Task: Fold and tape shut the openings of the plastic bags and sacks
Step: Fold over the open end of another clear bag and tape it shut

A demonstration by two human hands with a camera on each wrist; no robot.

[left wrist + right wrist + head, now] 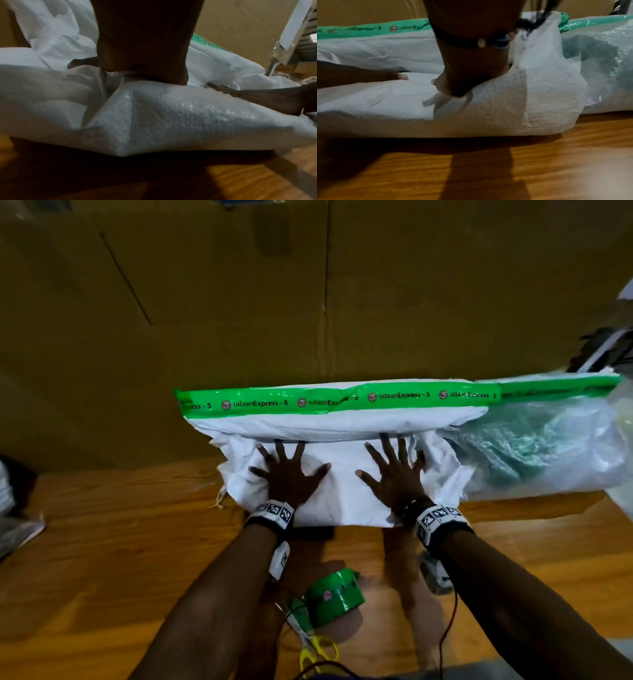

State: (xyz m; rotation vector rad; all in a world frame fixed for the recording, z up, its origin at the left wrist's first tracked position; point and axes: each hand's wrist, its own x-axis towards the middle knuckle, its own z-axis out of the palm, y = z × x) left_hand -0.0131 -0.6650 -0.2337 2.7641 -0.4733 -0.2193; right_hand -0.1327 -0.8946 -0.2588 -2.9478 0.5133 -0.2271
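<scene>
My 2 hands, left hand and right hand, fingers splayed flat on the white sack, wooden floor beneath, cardboard wall behind.

White woven sack, flat on the floor; far edge at 12 o'clock sealed with green tape.

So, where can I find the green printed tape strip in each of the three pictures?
Head: green tape strip crosses the middle, along the white sack's far edge.
Left wrist: small piece, upper right of centre, beside the wrist.
Right wrist: along the top left.
Shared landmark: the cardboard wall behind it.
</scene>
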